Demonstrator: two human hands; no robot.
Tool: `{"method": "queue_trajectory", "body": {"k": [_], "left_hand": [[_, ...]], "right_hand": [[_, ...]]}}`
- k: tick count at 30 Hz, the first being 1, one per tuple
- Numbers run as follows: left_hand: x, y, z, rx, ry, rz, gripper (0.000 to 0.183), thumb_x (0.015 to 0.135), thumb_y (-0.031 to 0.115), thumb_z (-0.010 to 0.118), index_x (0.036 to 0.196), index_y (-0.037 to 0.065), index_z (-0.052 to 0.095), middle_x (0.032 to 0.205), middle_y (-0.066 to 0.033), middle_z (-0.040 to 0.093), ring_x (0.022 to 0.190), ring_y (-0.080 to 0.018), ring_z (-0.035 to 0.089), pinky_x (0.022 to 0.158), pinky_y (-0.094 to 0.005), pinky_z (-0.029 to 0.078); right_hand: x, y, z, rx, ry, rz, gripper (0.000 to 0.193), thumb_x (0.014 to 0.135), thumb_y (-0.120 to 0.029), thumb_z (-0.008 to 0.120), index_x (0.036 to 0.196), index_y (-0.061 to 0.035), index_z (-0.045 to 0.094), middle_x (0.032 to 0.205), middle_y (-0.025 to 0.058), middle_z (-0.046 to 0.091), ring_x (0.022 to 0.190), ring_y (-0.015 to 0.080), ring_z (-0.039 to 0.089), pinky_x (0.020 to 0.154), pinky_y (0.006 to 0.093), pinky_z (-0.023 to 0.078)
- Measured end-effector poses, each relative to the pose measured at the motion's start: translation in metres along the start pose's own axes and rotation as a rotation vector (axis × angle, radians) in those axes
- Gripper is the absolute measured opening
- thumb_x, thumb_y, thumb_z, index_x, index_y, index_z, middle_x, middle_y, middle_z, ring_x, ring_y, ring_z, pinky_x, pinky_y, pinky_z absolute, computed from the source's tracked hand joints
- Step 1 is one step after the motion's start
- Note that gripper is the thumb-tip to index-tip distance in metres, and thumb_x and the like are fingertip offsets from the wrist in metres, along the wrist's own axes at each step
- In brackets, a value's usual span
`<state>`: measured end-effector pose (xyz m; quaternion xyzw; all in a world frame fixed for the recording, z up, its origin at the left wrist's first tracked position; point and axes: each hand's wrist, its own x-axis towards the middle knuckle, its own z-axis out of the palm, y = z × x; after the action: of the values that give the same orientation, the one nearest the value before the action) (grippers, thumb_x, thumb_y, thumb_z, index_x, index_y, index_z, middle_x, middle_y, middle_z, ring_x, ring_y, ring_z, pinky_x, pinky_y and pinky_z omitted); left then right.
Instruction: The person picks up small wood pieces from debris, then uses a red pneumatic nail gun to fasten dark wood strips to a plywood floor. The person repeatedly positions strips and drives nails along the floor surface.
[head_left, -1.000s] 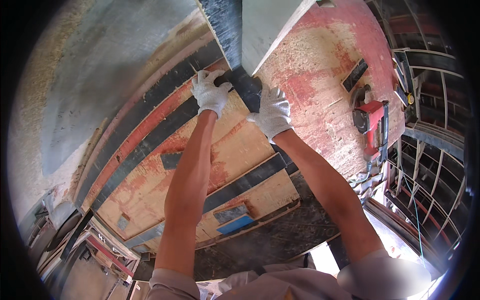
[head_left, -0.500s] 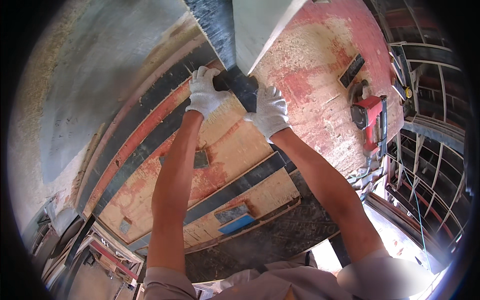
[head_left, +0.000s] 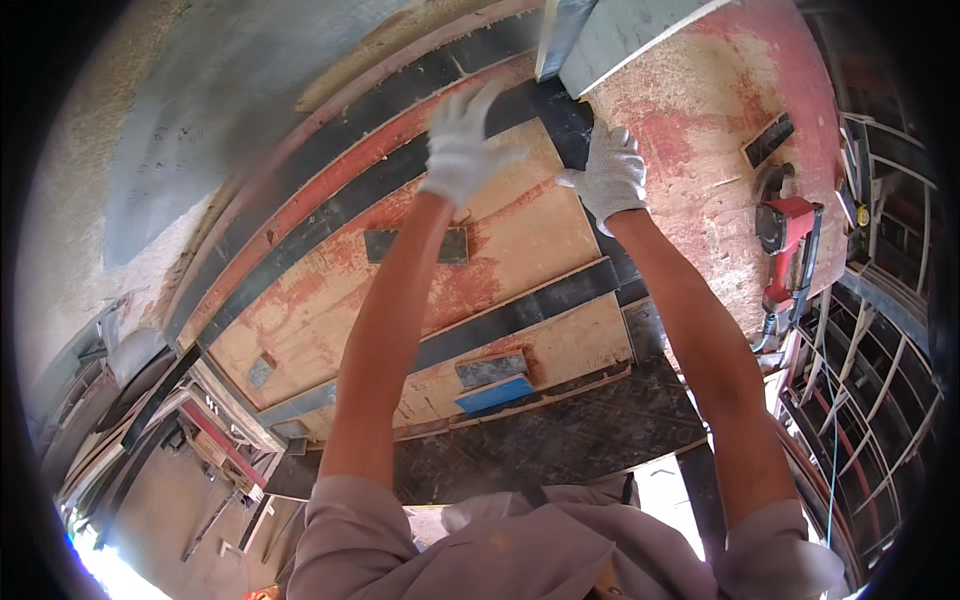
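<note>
My left hand, in a whitish knit glove, is motion-blurred over the upper part of the work panel. Its fingers are spread and nothing shows in them. My right hand, gloved alike, rests beside a black strip, with the thumb reaching over its edge and the fingers outstretched. That strip runs down the panel from a grey upright piece. Long curved black strips and a straight crosswise black strip lie on the bare, red-stained wooden panel.
A red power tool lies on the right of the panel, below a small dark block. Short dark offcuts and a blue piece rest on the wood. Metal racking stands at the right.
My left hand has come away from the black strip, its fingers spreading. My right hand has stayed beside the strip. The whole view has shifted, so the panel and tool sit further right.
</note>
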<state>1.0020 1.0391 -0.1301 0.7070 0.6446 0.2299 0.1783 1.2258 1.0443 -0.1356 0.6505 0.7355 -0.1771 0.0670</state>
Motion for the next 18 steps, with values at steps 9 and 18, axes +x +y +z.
{"method": "queue_trajectory", "body": {"k": [9,18], "left_hand": [[-0.206,-0.083,-0.076,0.238,-0.327,-0.043,0.089,0.066,0.025,0.091,0.143,0.008,0.052,0.132,-0.0127,0.056,0.121,-0.0353,0.053,0.104,-0.0486,0.045],[-0.036,-0.007,-0.01,0.156,0.035,0.11,0.057,0.076,0.035,0.083,0.126,0.012,0.069,0.121,-0.0145,0.064,0.113,-0.0355,0.059,0.095,-0.0456,0.05]], "right_hand": [[-0.002,-0.006,0.0,0.029,0.048,-0.015,0.092,0.064,-0.05,0.091,0.131,-0.0034,0.046,0.119,0.0175,0.055,0.108,0.034,0.059,0.084,0.0452,0.054],[-0.004,-0.005,-0.002,0.025,0.003,-0.016,0.104,0.069,-0.05,0.088,0.144,-0.0001,0.038,0.122,0.0214,0.053,0.113,0.0377,0.059,0.087,0.0464,0.053]]}}
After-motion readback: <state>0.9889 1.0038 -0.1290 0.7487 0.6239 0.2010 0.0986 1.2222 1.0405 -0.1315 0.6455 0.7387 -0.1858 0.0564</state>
